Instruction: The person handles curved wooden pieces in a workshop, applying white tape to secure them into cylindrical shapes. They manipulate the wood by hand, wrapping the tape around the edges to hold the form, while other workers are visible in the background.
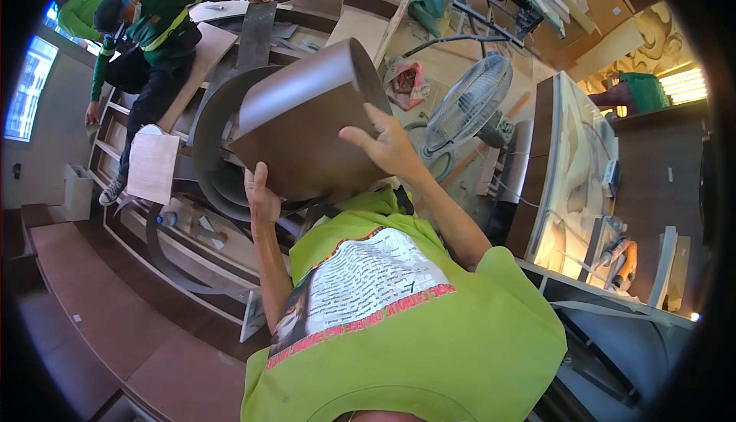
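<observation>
I hold a curled brown laminate sheet (307, 131) in front of my chest, bent round into a wide loop with a glossy top. My left hand (263, 198) grips its lower left edge, thumb upward on the near face; its other fingers are partly hidden. At the sheet's right edge is my right hand (386, 144), its thumb pointing left across the near face and its fingers along the edge. Just beyond and left of the sheet, a dark coiled strip (208, 134) rests against the wooden framework.
A curved wooden framework (192, 262) runs along the left, where a person in green (165, 19) sits; another stands behind. A standing fan (471, 104) is at right, near a table saw (510, 0). A cluttered worktop (571, 184) holds an orange-handled tool (626, 263).
</observation>
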### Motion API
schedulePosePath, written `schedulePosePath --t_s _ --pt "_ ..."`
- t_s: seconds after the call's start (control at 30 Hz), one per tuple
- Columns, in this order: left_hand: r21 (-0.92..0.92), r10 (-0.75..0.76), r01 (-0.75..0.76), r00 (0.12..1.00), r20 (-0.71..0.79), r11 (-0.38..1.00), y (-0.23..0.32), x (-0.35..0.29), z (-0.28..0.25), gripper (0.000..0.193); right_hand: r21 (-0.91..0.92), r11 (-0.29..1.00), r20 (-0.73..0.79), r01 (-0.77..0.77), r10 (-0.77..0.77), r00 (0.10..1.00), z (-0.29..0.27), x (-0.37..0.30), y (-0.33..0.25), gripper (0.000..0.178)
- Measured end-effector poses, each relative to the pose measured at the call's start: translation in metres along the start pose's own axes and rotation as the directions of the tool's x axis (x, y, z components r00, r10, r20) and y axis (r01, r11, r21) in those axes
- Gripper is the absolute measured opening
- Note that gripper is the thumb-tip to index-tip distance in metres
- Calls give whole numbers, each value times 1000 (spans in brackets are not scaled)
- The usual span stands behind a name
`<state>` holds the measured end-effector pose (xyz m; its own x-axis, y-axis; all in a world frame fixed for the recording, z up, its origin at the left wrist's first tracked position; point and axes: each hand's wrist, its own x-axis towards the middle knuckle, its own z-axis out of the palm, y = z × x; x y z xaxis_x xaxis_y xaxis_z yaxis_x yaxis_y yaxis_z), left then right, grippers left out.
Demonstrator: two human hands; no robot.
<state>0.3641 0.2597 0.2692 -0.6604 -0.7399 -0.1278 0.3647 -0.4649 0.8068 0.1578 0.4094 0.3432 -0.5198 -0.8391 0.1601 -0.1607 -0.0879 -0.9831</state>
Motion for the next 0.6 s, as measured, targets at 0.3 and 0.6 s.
schedulePosePath --t_s 0.3,0.6 --pt "67 119 -119 993 6 991 30 3 -11 53 -58 995 84 78 -73 994 31 10 -20 51" --pt "16 85 -85 996 9 996 38 11 -15 56 -221 972 120 -76 104 987 20 11 -35 62"
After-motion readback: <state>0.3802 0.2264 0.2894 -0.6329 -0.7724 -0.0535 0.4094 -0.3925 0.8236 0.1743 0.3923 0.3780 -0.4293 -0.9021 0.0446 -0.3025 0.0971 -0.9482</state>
